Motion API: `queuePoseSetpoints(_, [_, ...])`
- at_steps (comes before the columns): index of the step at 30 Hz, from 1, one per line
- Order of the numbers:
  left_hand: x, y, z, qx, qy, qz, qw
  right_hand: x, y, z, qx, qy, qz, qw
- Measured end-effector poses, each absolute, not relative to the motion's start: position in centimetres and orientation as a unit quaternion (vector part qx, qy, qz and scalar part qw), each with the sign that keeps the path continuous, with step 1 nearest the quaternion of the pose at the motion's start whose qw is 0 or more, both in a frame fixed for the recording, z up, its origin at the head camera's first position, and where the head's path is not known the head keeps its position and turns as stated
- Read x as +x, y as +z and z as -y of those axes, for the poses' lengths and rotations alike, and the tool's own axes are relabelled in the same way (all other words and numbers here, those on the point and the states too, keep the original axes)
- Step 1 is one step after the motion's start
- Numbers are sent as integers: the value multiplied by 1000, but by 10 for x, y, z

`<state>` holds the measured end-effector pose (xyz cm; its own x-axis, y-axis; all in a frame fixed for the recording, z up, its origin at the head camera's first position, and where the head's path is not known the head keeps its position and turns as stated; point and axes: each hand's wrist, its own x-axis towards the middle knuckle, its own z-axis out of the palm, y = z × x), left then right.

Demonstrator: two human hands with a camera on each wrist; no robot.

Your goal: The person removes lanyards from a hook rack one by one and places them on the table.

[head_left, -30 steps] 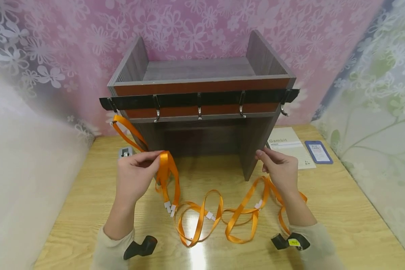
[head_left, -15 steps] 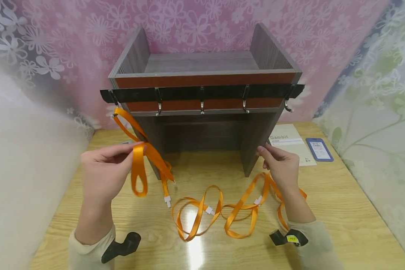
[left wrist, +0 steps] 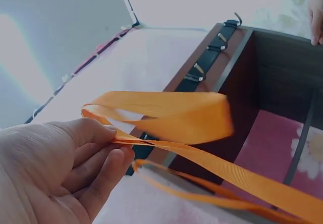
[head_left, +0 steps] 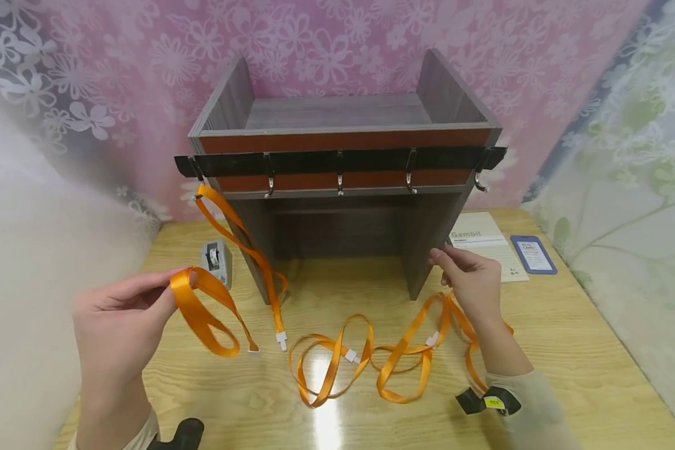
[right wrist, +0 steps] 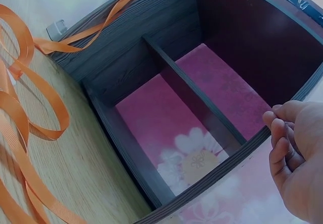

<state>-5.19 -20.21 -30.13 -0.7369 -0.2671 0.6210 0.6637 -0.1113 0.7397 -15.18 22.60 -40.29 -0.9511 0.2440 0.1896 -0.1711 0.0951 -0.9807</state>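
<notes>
My left hand point(head_left: 118, 315) pinches an orange lanyard point(head_left: 208, 319) between thumb and fingers, its loop drooping toward the table. The left wrist view shows the ribbon point(left wrist: 186, 113) folded over the fingertips. From the leftmost hook of the rack point(head_left: 337, 162) hangs another orange lanyard point(head_left: 242, 240), its white clip point(head_left: 281, 339) dangling by the left panel. My right hand point(head_left: 472, 275) is at the grey shelf's point(head_left: 343, 112) right side panel, fingers curled and thumb near the index finger. Whether it grips the panel edge or merely hovers there is unclear. The other hooks bear nothing.
Several orange lanyards point(head_left: 333, 369) lie looped on the wooden table point(head_left: 574, 362). A grey tape dispenser-like object point(head_left: 216, 261) sits left of the shelf. On the right are a Gambit notepad point(head_left: 486, 244) and a blue card holder point(head_left: 533, 254). Patterned walls point(head_left: 118, 112) surround the table.
My left hand has moved left and toward me, drawing its lanyard away from the hanging one. The right hand has stayed by the right panel.
</notes>
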Motion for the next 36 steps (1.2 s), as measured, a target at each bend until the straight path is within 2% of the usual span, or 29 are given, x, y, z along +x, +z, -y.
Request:
queuePoseSetpoints(16, [-49,-337,222,-157,-732,588,308,-152,-402,-228,-32,667,727,159])
queuePoseSetpoints(23, [-47,-349,226,-32,-690,664,287,-153,-403,-227,-26,665,729,160])
queuePoseSetpoints(36, [-42,-376,226,71,-596,764,237,-153,-405,-226,-13,674,719,168])
